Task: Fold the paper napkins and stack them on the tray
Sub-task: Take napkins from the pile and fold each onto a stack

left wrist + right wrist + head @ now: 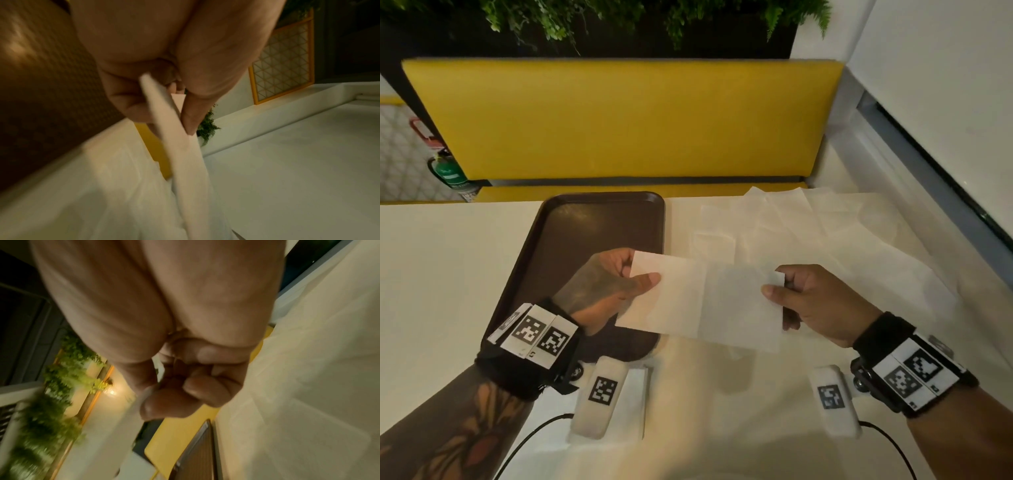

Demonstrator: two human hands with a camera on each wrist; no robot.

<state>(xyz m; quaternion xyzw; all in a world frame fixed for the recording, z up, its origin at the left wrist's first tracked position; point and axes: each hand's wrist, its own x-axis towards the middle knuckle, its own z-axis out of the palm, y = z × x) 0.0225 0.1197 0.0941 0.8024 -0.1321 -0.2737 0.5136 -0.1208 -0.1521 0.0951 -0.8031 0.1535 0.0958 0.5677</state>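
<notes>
A white paper napkin (702, 301) is held flat in the air above the table, stretched between both hands. My left hand (619, 277) pinches its left edge with thumb on top, over the right part of the dark brown tray (571, 240). My right hand (787, 291) pinches the right edge the same way. In the left wrist view the napkin (179, 146) runs edge-on between thumb and fingers. The right wrist view shows curled fingers (201, 386); the napkin there is blurred. The tray holds nothing that I can see.
Several unfolded napkins (808, 233) lie spread over the white table (448, 257) behind and right of the hands. A yellow bench (619, 120) stands past the far edge. Two white tagged blocks (602, 394) with cables lie near me, the left one on a white sheet.
</notes>
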